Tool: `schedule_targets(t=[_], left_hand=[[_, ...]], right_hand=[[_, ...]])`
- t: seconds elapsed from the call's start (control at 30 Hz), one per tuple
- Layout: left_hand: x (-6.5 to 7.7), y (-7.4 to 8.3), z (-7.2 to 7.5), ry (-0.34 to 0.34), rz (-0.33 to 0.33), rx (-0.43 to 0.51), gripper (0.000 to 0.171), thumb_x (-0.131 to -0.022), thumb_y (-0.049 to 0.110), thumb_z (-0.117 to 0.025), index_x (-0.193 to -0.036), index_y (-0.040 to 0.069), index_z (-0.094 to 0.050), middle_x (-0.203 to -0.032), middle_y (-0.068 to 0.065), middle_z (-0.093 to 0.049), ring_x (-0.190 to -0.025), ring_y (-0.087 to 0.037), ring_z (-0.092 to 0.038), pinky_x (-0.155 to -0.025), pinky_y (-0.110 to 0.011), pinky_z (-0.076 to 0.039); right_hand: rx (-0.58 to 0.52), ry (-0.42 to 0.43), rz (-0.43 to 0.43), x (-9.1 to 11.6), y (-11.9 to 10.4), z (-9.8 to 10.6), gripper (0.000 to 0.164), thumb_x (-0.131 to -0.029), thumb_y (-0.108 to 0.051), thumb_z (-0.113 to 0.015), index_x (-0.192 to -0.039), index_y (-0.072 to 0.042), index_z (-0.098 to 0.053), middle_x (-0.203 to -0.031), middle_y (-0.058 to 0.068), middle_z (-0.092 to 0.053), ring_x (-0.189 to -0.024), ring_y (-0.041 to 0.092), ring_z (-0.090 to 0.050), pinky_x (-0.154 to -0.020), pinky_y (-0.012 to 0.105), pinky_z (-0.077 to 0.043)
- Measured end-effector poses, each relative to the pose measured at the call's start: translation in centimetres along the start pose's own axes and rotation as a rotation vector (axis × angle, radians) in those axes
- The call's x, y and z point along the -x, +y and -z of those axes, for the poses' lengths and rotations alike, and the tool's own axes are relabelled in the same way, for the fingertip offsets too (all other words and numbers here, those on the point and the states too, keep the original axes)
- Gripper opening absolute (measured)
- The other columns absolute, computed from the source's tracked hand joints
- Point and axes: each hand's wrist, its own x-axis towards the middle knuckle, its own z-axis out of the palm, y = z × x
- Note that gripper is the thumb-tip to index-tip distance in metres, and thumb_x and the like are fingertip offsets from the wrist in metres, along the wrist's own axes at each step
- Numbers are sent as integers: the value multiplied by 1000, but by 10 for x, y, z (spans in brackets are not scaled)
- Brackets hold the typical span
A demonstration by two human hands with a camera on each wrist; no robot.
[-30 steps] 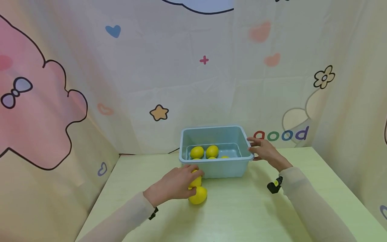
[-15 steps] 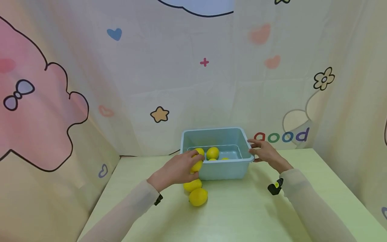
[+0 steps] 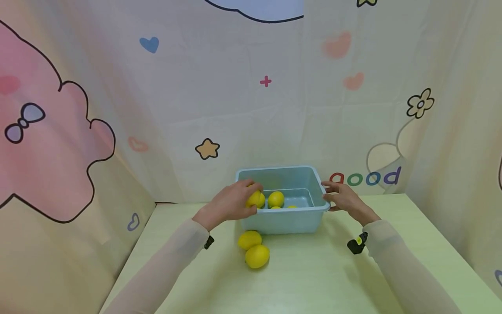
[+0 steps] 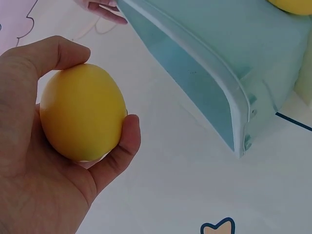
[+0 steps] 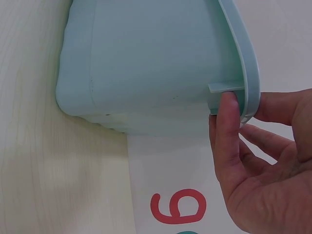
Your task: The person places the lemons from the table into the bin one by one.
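Note:
A yellow lemon (image 4: 83,112) is gripped in my left hand (image 3: 229,201), thumb and fingers curled round it. In the head view this hand overlaps the left front rim of a light blue plastic bin (image 3: 288,221). Several lemons (image 3: 276,199) lie on the bin's floor, partly hidden by its front wall. My right hand (image 3: 346,200) holds the bin's right rim. The right wrist view shows that rim (image 5: 251,73) pinched between thumb and fingers. In front of the bin, two more lemons (image 3: 249,240) (image 3: 257,256) lie close together on the table.
The pale wooden table (image 3: 306,274) has its back edge against a printed curtain (image 3: 274,122). Curtain also hangs on the left and right sides. A dark cord (image 4: 295,122) runs behind the bin's left side.
My left hand has lifted a lemon from the group on the table and carried it up and forward to the bin's left front rim. The right hand stays on the rim.

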Motion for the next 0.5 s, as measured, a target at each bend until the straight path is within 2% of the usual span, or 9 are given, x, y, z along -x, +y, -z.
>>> schedule_targets(t=[0.13, 0.3, 0.5], left_hand=[[-7, -4, 3, 10, 15, 3, 44, -89, 26, -64, -132, 18, -58, -127, -2, -58, -95, -16, -57, -79, -28, -54], [-15, -9, 5, -8, 59, 20, 41, -90, 26, -61, -131, 21, -57, -127, -1, -57, -94, -17, -53, -71, -28, -50], [-23, -14, 6, -45, 97, 37, 42, -91, 26, -60, -132, 21, -55, -127, -2, -56, -94, -18, -52, -72, -29, -48]], right_hand=[[-6, 2, -12, -1, 0, 0, 62, -97, -14, -57, -153, -7, -32, -144, 28, -44, -109, 35, -63, -82, 38, -61], [-9, -2, -18, 0, -1, 0, 61, -97, -14, -57, -153, -7, -33, -144, 28, -43, -111, 35, -62, -83, 39, -61], [-1, 0, -3, 1, 0, 0, 60, -97, -12, -56, -153, -6, -33, -143, 29, -44, -109, 35, -63, -82, 38, -61]])
